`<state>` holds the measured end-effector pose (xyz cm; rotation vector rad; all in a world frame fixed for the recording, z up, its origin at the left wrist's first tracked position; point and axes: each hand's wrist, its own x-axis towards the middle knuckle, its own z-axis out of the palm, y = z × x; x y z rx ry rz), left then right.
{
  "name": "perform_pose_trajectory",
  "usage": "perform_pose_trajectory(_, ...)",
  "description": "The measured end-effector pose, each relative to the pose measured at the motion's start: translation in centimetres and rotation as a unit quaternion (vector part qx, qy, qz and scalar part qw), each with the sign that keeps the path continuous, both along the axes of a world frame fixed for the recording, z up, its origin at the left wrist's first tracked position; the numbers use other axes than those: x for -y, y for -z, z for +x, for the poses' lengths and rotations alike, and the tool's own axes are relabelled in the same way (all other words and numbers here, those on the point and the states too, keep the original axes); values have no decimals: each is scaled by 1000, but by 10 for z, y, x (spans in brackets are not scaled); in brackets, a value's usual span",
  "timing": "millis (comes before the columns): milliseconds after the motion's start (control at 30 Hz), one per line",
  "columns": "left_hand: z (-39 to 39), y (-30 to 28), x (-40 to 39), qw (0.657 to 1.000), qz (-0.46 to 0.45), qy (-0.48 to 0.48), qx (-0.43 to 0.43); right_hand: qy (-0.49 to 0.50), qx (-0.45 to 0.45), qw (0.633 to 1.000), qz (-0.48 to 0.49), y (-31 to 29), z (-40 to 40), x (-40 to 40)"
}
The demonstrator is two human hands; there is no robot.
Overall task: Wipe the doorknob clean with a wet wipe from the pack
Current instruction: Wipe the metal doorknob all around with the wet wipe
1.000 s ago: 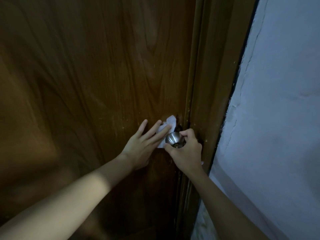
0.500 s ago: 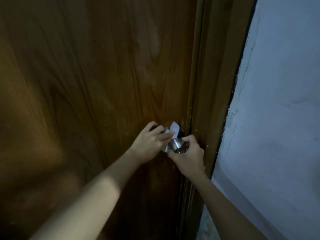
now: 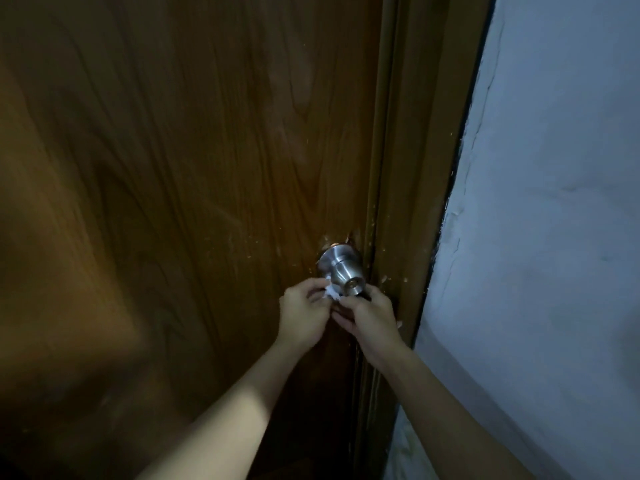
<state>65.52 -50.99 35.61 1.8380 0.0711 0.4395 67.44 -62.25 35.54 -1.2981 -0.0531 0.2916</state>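
Note:
A round steel doorknob (image 3: 341, 268) sticks out of the brown wooden door (image 3: 194, 188), near its right edge. A crumpled white wet wipe (image 3: 330, 293) is pressed against the knob's lower left side. My left hand (image 3: 302, 315) pinches the wipe from the left. My right hand (image 3: 370, 318) pinches it from the right, just under the knob's face. Both hands sit below the knob, whose top and rose plate are bare. The pack is not in view.
The wooden door frame (image 3: 412, 202) runs down just right of the knob. A pale, cracked plaster wall (image 3: 547, 237) fills the right side. The light is dim.
Both hands have dropped from around the knob to below it, uncovering its top. The wipe went from a flat sheet behind the knob to a small wad held by both hands.

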Motion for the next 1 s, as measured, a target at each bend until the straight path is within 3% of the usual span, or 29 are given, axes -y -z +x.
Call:
perform_pose_trajectory(100,-6,-12,2,986,-106,104,-73,1,16,1000,26,4,-5,-3)
perform_pose_trajectory(167,-6,-16,1,989,-63,105,-87,52,3,998,45,2,-8,-8)
perform_pose_trajectory(333,2,-14,-4,989,92,-116,7,202,-44,977,46,-5,-4,-15)
perform_pose_trajectory(467,6,-20,-5,973,194,-101,76,210,-40,972,98,-15,3,-16)
perform_pose_trajectory(600,10,-26,-6,962,242,-76,103,195,87,976,-33,-16,3,-22)
perform_pose_trajectory(767,12,-27,-9,959,251,-63,116,185,227,942,-162,-19,2,-24)
perform_pose_trajectory(1000,10,-24,-9,959,259,-58,99,220,172,947,-158,-12,0,-15)
